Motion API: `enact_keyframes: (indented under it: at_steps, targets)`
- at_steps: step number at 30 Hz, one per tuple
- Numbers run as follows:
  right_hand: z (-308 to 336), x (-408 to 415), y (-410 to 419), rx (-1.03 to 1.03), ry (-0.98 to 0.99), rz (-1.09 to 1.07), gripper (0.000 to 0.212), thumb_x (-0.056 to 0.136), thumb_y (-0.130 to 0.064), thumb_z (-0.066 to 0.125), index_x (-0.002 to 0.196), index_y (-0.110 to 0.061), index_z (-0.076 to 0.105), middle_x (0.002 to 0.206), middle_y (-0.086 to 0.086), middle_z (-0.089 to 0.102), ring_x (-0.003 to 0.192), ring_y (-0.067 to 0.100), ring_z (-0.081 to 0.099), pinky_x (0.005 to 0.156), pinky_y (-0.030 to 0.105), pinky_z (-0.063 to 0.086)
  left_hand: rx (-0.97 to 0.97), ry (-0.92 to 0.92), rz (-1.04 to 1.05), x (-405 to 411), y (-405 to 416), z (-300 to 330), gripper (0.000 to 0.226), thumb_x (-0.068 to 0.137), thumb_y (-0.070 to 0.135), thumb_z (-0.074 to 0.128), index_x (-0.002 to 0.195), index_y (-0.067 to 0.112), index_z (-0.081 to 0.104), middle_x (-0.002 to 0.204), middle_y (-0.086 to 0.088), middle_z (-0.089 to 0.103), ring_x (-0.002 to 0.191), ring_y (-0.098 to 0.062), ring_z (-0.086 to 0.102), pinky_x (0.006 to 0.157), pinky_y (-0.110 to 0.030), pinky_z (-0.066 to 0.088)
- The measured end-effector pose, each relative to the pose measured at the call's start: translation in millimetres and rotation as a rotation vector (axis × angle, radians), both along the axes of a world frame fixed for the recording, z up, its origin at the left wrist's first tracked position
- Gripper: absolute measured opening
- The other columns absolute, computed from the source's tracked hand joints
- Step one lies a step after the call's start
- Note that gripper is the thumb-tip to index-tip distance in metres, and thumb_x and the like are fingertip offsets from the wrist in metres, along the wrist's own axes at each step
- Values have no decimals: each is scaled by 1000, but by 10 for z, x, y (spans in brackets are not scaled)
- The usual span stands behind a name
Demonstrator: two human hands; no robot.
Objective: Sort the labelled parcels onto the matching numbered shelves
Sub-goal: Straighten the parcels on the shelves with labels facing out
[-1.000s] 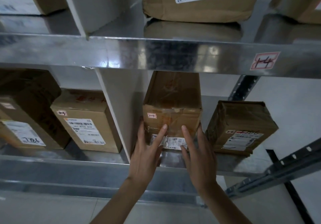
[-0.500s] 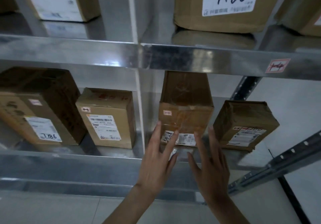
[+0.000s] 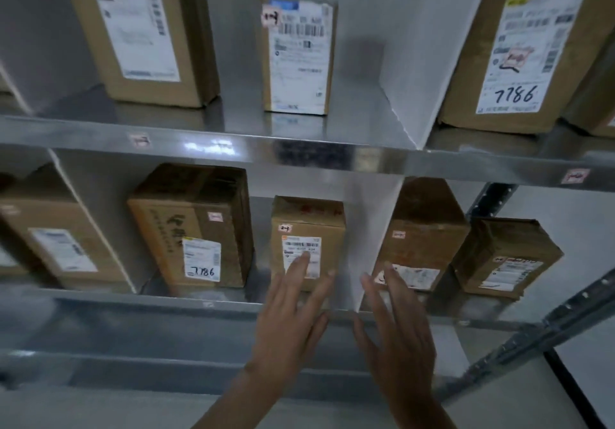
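A taped brown parcel [image 3: 424,229] stands on the lower metal shelf [image 3: 166,295], just right of a white divider [image 3: 369,239]. Both my hands hover in front of that shelf's edge, apart from the parcel and holding nothing. My left hand [image 3: 293,319] has its fingers straight, in front of a small labelled box [image 3: 307,225] left of the divider. My right hand [image 3: 397,335] is spread flat below the taped parcel. A crumpled brown parcel [image 3: 506,255] sits to its right. Small pink number tags [image 3: 574,175] are stuck on the upper shelf's edge.
On the lower shelf at left stand a box marked 7786 [image 3: 193,225] and a larger box [image 3: 56,239]. The upper shelf holds a tall box [image 3: 136,29], a small labelled box [image 3: 299,56] and another 7786 box [image 3: 529,49]. A slanted metal brace [image 3: 549,322] runs at lower right.
Both hands have let go of the taped parcel and drawn back from the shelf. The view has swung up and left, showing more of the upper shelf.
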State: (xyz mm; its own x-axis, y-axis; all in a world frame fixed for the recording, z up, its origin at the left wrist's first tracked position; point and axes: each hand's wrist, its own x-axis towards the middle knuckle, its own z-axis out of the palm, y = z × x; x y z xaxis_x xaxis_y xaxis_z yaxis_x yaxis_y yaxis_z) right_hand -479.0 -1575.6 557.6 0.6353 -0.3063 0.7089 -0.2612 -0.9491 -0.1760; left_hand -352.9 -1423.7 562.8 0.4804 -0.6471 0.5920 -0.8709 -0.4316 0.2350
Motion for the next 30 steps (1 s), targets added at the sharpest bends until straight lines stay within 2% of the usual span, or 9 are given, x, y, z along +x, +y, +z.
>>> enact_keyframes:
  at_steps: [2, 4, 8, 11, 15, 20, 22, 26, 30]
  targets:
    - [32, 212, 217, 26, 9, 26, 62, 98, -48, 48, 154, -24, 38, 163, 14, 32, 140, 31, 42, 103, 51, 48, 19, -37, 50, 171, 224, 27, 101, 81, 41, 79, 160, 35, 18, 160, -21, 32, 146, -37, 37, 110, -58, 43]
    - [-21, 380, 354, 56, 31, 36, 70, 95, -44, 56, 158, -27, 30, 168, 11, 21, 144, 31, 38, 106, 48, 44, 44, -57, 92, 304, 371, 8, 111, 76, 42, 85, 161, 36, 14, 158, -25, 33, 145, -38, 36, 112, -56, 39]
    - [-188, 612, 413, 104, 48, 29, 87, 91, -35, 75, 161, -30, 25, 171, 15, 16, 146, 34, 36, 105, 48, 44, 52, -50, 97, 496, 443, -93, 113, 70, 42, 90, 159, 36, 20, 160, -27, 26, 144, -37, 31, 108, -56, 43]
    - [-304, 783, 365, 165, 90, 29, 84, 97, -41, 63, 165, -35, 14, 172, 17, 9, 149, 38, 35, 104, 52, 50, 54, -17, 98, 650, 312, -187, 115, 69, 40, 90, 160, 36, 18, 161, -30, 23, 145, -39, 29, 105, -56, 47]
    - [-470, 964, 253, 242, 81, 54, 69, 102, -45, 52, 164, -32, 23, 173, 16, 1, 153, 40, 27, 105, 58, 51, 60, 70, 90, 851, 121, -396, 111, 76, 40, 84, 160, 45, 12, 166, -28, 8, 146, -43, 30, 103, -57, 49]
    - [-699, 1098, 133, 252, 137, 50, 89, 92, -28, 77, 163, -37, 24, 172, 21, 1, 156, 34, 13, 110, 49, 40, 56, 81, 60, 1032, -33, -623, 103, 81, 35, 83, 158, 47, 16, 166, -27, 6, 146, -43, 32, 105, -52, 43]
    - [-753, 1158, 95, 254, 162, 52, 89, 91, -27, 77, 163, -39, 25, 172, 21, 0, 154, 35, 16, 112, 50, 40, 60, 85, 68, 1087, -70, -661, 106, 81, 32, 83, 158, 47, 12, 165, -28, 8, 144, -45, 35, 102, -55, 47]
    - [-794, 1263, 64, 241, 138, 32, 79, 94, -28, 62, 163, -38, 24, 172, 19, -4, 152, 38, 25, 112, 50, 40, 84, 71, 78, 1157, -89, -706, 116, 76, 25, 88, 159, 46, 10, 162, -30, 19, 138, -45, 43, 100, -53, 49]
    - [-845, 1349, 7, 218, 144, 16, 90, 90, -21, 71, 163, -38, 21, 171, 23, 0, 150, 44, 33, 109, 54, 48, 84, 40, 72, 1233, -137, -715, 115, 72, 19, 90, 158, 43, 16, 160, -32, 23, 135, -47, 45, 100, -53, 49]
